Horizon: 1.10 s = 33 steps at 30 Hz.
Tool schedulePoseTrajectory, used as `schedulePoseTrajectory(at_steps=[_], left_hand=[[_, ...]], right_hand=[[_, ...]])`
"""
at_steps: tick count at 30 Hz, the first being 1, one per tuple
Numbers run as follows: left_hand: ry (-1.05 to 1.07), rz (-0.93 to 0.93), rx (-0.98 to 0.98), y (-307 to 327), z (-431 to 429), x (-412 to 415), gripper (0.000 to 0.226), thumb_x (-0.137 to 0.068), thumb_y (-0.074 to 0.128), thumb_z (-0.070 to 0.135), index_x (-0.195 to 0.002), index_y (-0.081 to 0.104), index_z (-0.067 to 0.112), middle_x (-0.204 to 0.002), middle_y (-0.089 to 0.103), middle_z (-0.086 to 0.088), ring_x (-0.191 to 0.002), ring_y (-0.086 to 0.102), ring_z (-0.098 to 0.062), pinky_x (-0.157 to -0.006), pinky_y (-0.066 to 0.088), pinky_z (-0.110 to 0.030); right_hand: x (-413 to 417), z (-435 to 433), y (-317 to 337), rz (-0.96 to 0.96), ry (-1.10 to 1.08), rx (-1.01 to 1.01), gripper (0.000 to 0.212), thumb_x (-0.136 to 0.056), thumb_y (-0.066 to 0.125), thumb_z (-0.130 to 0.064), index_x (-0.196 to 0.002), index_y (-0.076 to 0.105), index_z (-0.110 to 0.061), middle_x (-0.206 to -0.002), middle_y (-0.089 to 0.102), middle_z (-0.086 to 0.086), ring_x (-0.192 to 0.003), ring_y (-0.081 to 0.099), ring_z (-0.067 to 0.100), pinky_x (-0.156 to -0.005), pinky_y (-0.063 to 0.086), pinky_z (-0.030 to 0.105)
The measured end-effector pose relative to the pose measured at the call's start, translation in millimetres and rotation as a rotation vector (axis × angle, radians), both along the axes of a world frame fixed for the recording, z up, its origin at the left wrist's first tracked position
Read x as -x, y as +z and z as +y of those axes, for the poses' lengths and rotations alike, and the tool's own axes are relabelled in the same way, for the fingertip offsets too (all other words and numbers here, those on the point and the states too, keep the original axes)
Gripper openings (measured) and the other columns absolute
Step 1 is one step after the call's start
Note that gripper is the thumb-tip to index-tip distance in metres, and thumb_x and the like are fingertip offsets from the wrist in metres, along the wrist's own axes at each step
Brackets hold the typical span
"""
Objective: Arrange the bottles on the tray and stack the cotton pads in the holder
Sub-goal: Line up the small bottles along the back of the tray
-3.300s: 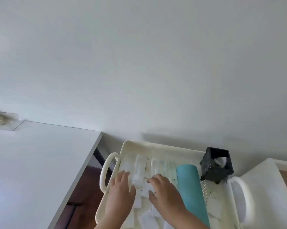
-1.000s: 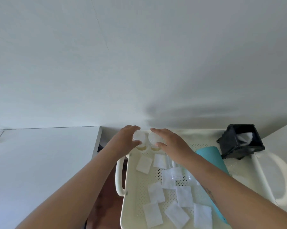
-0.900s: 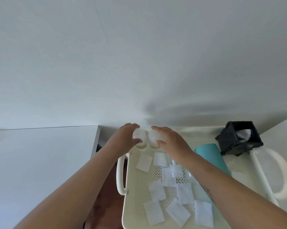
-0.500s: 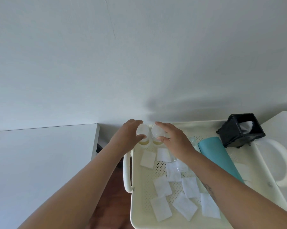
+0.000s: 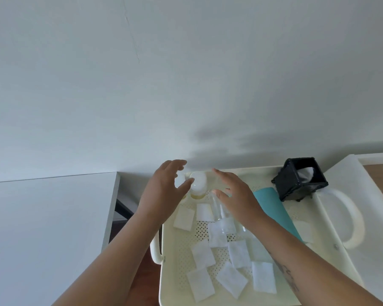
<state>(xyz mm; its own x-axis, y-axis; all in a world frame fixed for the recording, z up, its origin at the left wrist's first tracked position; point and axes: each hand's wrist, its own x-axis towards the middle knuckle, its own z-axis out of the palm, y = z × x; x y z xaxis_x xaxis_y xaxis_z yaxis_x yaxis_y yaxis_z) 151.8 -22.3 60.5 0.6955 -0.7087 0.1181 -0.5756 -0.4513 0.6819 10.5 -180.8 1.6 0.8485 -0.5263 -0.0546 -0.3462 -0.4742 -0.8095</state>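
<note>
The left hand [image 5: 164, 191] is held open with fingers spread, hovering just beside a small round white-capped bottle [image 5: 198, 184] that stands upright at the far left corner of the cream perforated plastic tray [image 5: 331, 250]; nothing is gripped by it, though a second pale cap seems to be partly hidden behind its fingers, too blurred to be told for certain. The right hand [image 5: 236, 199] is likewise spread and empty, palm down, poised above a clear slender bottle [image 5: 219, 214] that lies on its side among the pads. The upright bottle is judged to be set against the back rim so that the bottles can be lined up there and the tray floor left free. Square white cotton pads [image 5: 230, 281] are scattered flat over the near half of the tray, some overlapping, none yet gathered. A teal rolled mat [image 5: 274, 210] lies lengthwise to the right of the hands, partly covered by the right forearm. At the far right corner a black square open holder [image 5: 299, 178] is tipped toward the camera, with something white seen inside; it is judged to be where the pads belong. The lying bottle is probably to be stood up next, and care will be needed since its clear body looks slippery.
</note>
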Motion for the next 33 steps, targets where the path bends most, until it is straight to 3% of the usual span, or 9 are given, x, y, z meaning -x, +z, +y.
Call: schedulePoseTrajectory(at_steps=[6, 8, 13, 17, 21, 26, 29, 33], left_hand=[[-0.005, 0.102, 0.014, -24, -21, 54, 0.038, -0.087, 0.07, 0.035, -0.122, 0.057, 0.032, -0.108, 0.058, 0.019, -0.087, 0.053, 0.015, -0.071, 0.041, -0.004], [0.008, 0.133, -0.013, -40, -24, 70, 0.038, -0.086, 0.071, 0.035, -0.121, 0.057, 0.032, -0.109, 0.056, 0.02, -0.086, 0.052, 0.017, -0.07, 0.041, -0.002], [0.005, 0.211, -0.092, -77, -24, 102, 0.041, -0.085, 0.072, 0.031, -0.123, 0.056, 0.029, -0.115, 0.049, 0.019, -0.096, 0.058, -0.004, -0.073, 0.041, -0.007], [-0.032, 0.174, -0.159, -94, -21, 117, 0.043, -0.085, 0.073, 0.03, -0.124, 0.056, 0.026, -0.123, 0.049, 0.011, -0.106, 0.057, -0.011, -0.084, 0.05, -0.024], [-0.05, 0.148, -0.207, -101, -22, 127, 0.044, -0.085, 0.071, 0.036, -0.126, 0.054, 0.03, -0.136, 0.04, 0.008, -0.114, 0.05, -0.009, -0.08, 0.041, -0.018], [-0.058, 0.163, -0.219, -111, -23, 131, 0.05, -0.085, 0.071, 0.036, -0.129, 0.048, 0.036, -0.148, 0.025, 0.01, -0.106, 0.044, -0.003, -0.08, 0.041, -0.018], [-0.061, 0.157, -0.226, -119, -21, 132, 0.053, -0.088, 0.069, 0.029, -0.132, 0.042, 0.04, -0.149, 0.017, 0.013, -0.108, 0.054, -0.01, -0.08, 0.042, -0.016], [-0.068, 0.144, -0.199, -124, -22, 133, 0.054, -0.09, 0.068, 0.023, -0.134, 0.042, 0.04, -0.152, 0.016, 0.012, -0.093, 0.052, 0.0, -0.079, 0.042, -0.016]], right_hand=[[47, 3, -7, 0.035, -0.139, 0.118, 0.042, -0.096, 0.051, -0.021, -0.138, 0.049, -0.03, -0.135, 0.051, -0.015, -0.123, 0.045, -0.002, -0.096, 0.028, 0.003], [60, 9, -14, 0.055, -0.152, 0.128, 0.039, -0.097, 0.051, -0.018, -0.135, 0.053, -0.027, -0.133, 0.052, -0.013, -0.124, 0.044, -0.001, -0.096, 0.025, 0.0], [84, 21, -33, 0.148, -0.151, 0.184, 0.037, -0.097, 0.052, -0.017, -0.134, 0.055, -0.02, -0.138, 0.05, -0.005, -0.132, 0.041, 0.011, -0.105, 0.027, 0.015], [90, 21, -39, 0.225, -0.111, 0.278, 0.039, -0.097, 0.053, -0.019, -0.136, 0.055, -0.018, -0.145, 0.045, 0.001, -0.136, 0.037, 0.016, -0.105, 0.032, 0.021], [89, 23, -42, 0.238, -0.08, 0.35, 0.038, -0.093, 0.062, -0.016, -0.131, 0.059, -0.015, -0.143, 0.048, 0.009, -0.132, 0.044, 0.025, -0.1, 0.045, 0.032], [89, 24, -48, 0.268, -0.066, 0.397, 0.045, -0.078, 0.078, -0.012, -0.121, 0.065, -0.016, -0.136, 0.054, 0.013, -0.124, 0.053, 0.032, -0.083, 0.057, 0.036], [90, 25, -54, 0.273, -0.037, 0.414, 0.054, -0.073, 0.081, -0.009, -0.123, 0.063, -0.018, -0.139, 0.051, 0.015, -0.127, 0.051, 0.033, -0.087, 0.056, 0.036], [91, 25, -60, 0.269, -0.041, 0.409, 0.062, -0.072, 0.08, -0.003, -0.128, 0.059, -0.02, -0.144, 0.045, 0.016, -0.132, 0.046, 0.033, -0.092, 0.055, 0.037]])
